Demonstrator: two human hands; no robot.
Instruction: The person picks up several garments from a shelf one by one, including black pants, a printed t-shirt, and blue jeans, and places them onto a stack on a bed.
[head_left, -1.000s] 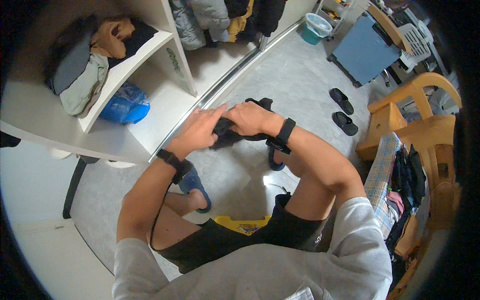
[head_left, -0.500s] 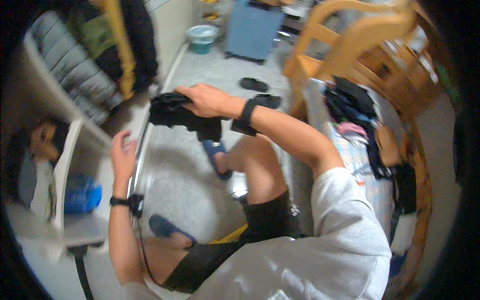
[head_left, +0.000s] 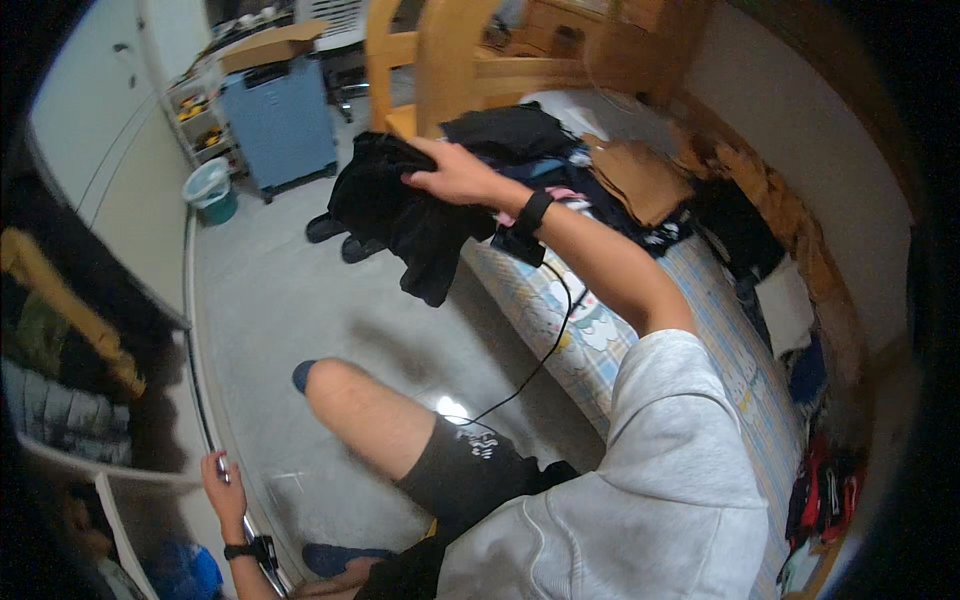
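Note:
My right hand (head_left: 455,172) is closed on the upper edge of a black garment (head_left: 400,215). The cloth hangs in folds above the floor, beside the bed's near corner; its exact kind is hard to make out. Down at the lower left, my left hand (head_left: 224,488) has its fingers apart and loosely bent, beside the metal track (head_left: 200,400) of the wardrobe. Something shiny shows between those fingers, seemingly part of the track. Each wrist wears a black strap with a small device, and a cable runs from the right one.
On the right, a bed (head_left: 540,300) with a checked sheet bears dark clothes (head_left: 515,135) and a brown piece (head_left: 640,180). An open wardrobe shelf (head_left: 150,510) stands at left. Farther off are a blue suitcase (head_left: 280,125), a lined bin (head_left: 212,190) and dark slippers (head_left: 355,248).
The view has swung right, toward the bed. My right hand has carried the black garment over toward the bed, and it hangs more spread out. My left hand stays by the wardrobe.

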